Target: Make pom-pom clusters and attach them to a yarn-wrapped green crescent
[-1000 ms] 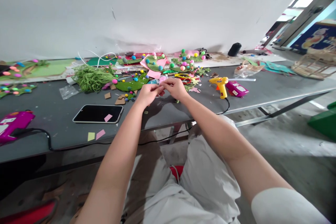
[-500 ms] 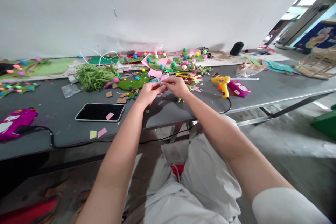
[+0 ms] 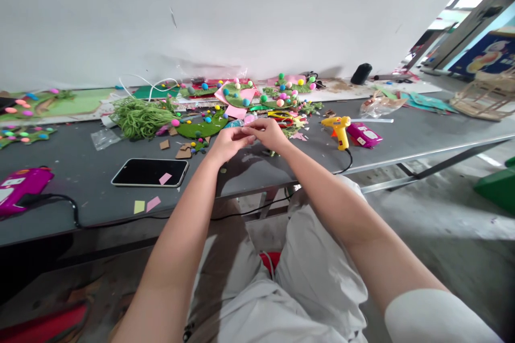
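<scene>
My left hand [image 3: 228, 144] and my right hand [image 3: 269, 135] meet above the table near its front edge, fingertips together. Both are closed in a pinch; whatever they hold is too small or hidden to make out. Just behind them lie a green felt piece with pompoms [image 3: 203, 125], a pink paper piece [image 3: 235, 112] and a cluttered heap of coloured scraps. Pink star-shaped cutouts [image 3: 299, 136] rest to the right of my right hand. Small brown cardboard bits [image 3: 184, 152] lie left of my left hand.
A yellow glue gun [image 3: 339, 129] stands beside a magenta box [image 3: 364, 134] on the right. A phone [image 3: 149, 172], green stringy bundle [image 3: 140, 117] and another magenta box [image 3: 24, 188] are on the left. A black cable [image 3: 161, 218] runs along the table's front edge.
My fingers have shifted slightly, with the right hand's fingers now covering more of the meeting point. The whole view has moved a little; objects on the table stay in place.
</scene>
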`<state>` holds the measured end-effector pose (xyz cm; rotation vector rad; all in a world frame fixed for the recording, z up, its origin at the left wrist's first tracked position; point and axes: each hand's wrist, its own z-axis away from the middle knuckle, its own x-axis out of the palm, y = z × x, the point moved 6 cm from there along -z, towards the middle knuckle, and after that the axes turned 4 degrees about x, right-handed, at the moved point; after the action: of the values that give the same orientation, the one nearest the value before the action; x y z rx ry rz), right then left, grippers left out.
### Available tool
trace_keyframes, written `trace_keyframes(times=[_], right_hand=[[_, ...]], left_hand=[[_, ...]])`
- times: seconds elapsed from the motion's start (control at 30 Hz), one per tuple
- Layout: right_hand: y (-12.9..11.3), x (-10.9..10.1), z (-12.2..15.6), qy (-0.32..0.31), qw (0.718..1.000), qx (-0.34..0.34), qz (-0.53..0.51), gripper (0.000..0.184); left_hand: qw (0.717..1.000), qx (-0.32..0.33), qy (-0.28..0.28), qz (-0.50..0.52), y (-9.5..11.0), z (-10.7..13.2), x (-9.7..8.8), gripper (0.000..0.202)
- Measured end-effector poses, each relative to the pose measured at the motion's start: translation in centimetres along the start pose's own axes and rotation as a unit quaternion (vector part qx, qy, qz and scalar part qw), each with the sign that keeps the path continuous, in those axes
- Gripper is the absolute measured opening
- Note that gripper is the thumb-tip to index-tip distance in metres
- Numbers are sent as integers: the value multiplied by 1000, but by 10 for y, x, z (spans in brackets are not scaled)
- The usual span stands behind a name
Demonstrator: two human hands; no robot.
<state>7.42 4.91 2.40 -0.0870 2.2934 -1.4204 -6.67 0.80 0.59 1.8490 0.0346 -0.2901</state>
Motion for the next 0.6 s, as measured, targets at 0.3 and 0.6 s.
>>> trace_keyframes(times=[0.3, 0.6], right_hand=[[6, -22, -2, 71, 995, 62, -32, 45], [1, 4, 0, -73, 994, 65, -47, 56]], left_hand=[[999, 4, 18, -27, 1, -1, -2, 47], [999, 7, 25, -40, 1, 1, -4, 44]])
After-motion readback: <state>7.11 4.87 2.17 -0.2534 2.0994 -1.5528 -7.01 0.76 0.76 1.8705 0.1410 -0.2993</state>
